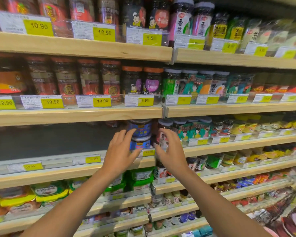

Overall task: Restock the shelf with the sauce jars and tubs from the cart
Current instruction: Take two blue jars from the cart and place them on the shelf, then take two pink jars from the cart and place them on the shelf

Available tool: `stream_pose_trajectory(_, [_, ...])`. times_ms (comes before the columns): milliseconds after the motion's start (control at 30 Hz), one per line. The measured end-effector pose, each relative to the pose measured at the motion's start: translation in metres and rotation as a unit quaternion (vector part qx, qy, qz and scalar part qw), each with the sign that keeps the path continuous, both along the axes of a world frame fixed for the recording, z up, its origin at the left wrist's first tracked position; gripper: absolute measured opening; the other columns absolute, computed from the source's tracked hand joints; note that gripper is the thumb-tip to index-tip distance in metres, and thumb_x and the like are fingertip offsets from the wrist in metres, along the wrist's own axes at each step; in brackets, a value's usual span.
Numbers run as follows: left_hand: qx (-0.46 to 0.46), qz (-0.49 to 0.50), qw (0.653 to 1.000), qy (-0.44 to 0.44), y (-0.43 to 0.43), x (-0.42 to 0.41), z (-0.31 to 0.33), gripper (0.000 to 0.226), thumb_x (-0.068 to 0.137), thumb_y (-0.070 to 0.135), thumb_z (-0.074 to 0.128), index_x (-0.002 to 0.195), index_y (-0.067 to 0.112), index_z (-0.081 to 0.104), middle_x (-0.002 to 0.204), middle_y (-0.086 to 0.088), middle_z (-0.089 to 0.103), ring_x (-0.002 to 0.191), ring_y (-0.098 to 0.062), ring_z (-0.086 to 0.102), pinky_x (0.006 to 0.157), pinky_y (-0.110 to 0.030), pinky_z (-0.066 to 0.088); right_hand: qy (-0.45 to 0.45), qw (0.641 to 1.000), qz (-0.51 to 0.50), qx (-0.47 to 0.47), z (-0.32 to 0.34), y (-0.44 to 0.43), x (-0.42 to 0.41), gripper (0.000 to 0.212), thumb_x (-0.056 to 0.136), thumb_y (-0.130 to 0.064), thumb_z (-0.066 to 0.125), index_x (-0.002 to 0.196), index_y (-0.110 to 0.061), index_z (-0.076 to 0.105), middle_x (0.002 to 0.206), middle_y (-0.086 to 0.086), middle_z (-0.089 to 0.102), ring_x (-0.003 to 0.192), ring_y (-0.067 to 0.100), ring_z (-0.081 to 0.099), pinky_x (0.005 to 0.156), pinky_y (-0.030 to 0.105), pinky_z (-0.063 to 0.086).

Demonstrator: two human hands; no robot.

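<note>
1. Both hands are up at the third shelf from the top, w/ forearms reaching in from the bottom of view.
2. Left hand: fingers spread and lightly curled, palm toward the stacked blue tubs. Fingertips overlap the upper blue tub and the thumb sits near the lower blue tub. Can't tell if there's actual contact; nothing is clamped.
3. Right hand: fingers open and curved, just in front of a red-label jar w/ a white lid. It holds nothing that I can see.
4. The two tubs stand one on top of the other, upright, at the right end of an otherwise bare dark stretch of that shelf.
5. The red-label jar stands just right of the tubs, w/ a row of green-label jars continuing to the right.
6. Yellow price tags run along the shelf edge; the one below the tubs is blurred and I can't read it.
7. Shelves above and below are packed w/ jars and green-lidded tubs.
</note>
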State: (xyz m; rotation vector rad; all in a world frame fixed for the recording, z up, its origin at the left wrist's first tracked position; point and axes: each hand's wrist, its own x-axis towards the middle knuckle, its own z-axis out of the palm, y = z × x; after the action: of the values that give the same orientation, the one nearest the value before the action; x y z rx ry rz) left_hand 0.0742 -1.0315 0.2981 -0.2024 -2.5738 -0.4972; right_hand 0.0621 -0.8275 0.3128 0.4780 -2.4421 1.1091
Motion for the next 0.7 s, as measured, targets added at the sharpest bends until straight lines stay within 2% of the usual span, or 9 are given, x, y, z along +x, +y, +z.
stream_pose_trajectory(67, [-0.059,-0.011,0.998,0.03,0.018,0.01,-0.006,0.081,0.088,0.055,0.065,0.156,0.026,0.03,0.16,-0.006,0.03,0.15,-0.03,0.023,0.121,-0.049,0.027,0.034,0.996,-0.016,0.081,-0.005,0.031,0.014,0.059,0.095,-0.039,0.058,0.148,-0.027,0.036,0.154,-0.006,0.029,0.143,0.014,0.025,0.115,0.036,0.03])
stream_pose_trajectory(100, [-0.084,-0.023,0.995,0.04,0.03,0.016,-0.008,0.084,0.088,0.057,0.066,0.156,0.026,0.03,0.165,-0.005,0.023,0.154,-0.029,0.014,0.123,-0.05,0.021,0.047,0.992,-0.027,0.118,-0.008,0.048,0.021,0.063,0.094,-0.043,0.057,0.15,-0.029,0.032,0.158,-0.005,0.024,0.146,0.017,0.021,0.116,0.039,0.029])
stream_pose_trajectory(167, [-0.121,-0.057,0.99,0.045,0.059,0.028,-0.013,0.087,0.085,0.06,0.067,0.156,0.026,0.032,0.167,-0.005,0.02,0.156,-0.027,0.009,0.123,-0.053,0.02,0.066,0.981,-0.054,0.175,-0.016,0.085,0.038,0.071,0.091,-0.049,0.059,0.152,-0.033,0.026,0.161,-0.005,0.017,0.149,0.02,0.017,0.118,0.046,0.029])
stream_pose_trajectory(300, [-0.127,-0.141,0.982,0.007,0.13,0.055,-0.029,0.087,0.087,0.067,0.061,0.158,0.032,0.023,0.168,0.002,0.011,0.156,-0.023,0.002,0.124,-0.051,0.017,0.046,0.973,-0.086,0.209,-0.036,0.166,0.08,0.079,0.088,-0.06,0.056,0.154,-0.033,0.021,0.163,-0.006,0.012,0.15,0.02,0.014,0.117,0.049,0.03])
stream_pose_trajectory(400, [-0.104,-0.202,0.973,-0.047,0.186,0.075,-0.045,0.087,0.089,0.071,0.052,0.157,0.046,0.003,0.165,0.018,-0.013,0.153,-0.009,-0.017,0.125,-0.039,-0.001,0.006,0.973,-0.109,0.204,-0.051,0.231,0.114,0.081,0.086,-0.066,0.053,0.153,-0.036,0.019,0.163,-0.008,0.008,0.151,0.019,0.011,0.117,0.049,0.029])
stream_pose_trajectory(433, [-0.087,-0.223,0.969,-0.064,0.204,0.081,-0.052,0.088,0.089,0.071,0.053,0.156,0.048,0.002,0.163,0.021,-0.017,0.151,-0.005,-0.021,0.123,-0.036,-0.005,-0.007,0.972,-0.119,0.201,-0.056,0.253,0.127,0.082,0.086,-0.068,0.052,0.154,-0.037,0.018,0.163,-0.009,0.007,0.151,0.019,0.011,0.118,0.048,0.028])
stream_pose_trajectory(567, [-0.044,-0.31,0.942,-0.12,0.279,0.096,-0.074,0.086,0.086,0.07,0.058,0.152,0.055,0.004,0.159,0.031,-0.022,0.149,0.001,-0.022,0.122,-0.033,-0.002,-0.052,0.962,-0.167,0.208,-0.081,0.33,0.176,0.087,0.082,-0.069,0.054,0.154,-0.037,0.019,0.163,-0.009,0.009,0.15,0.018,0.014,0.117,0.047,0.027])
stream_pose_trajectory(700, [-0.03,-0.383,0.908,-0.169,0.353,0.106,-0.093,0.085,0.084,0.071,0.06,0.149,0.06,0.006,0.164,0.028,-0.008,0.152,-0.001,-0.012,0.126,-0.042,0.011,-0.105,0.96,-0.205,0.158,-0.101,0.39,0.219,0.089,0.078,-0.072,0.053,0.154,-0.035,0.023,0.162,-0.009,0.014,0.149,0.016,0.017,0.117,0.045,0.029])
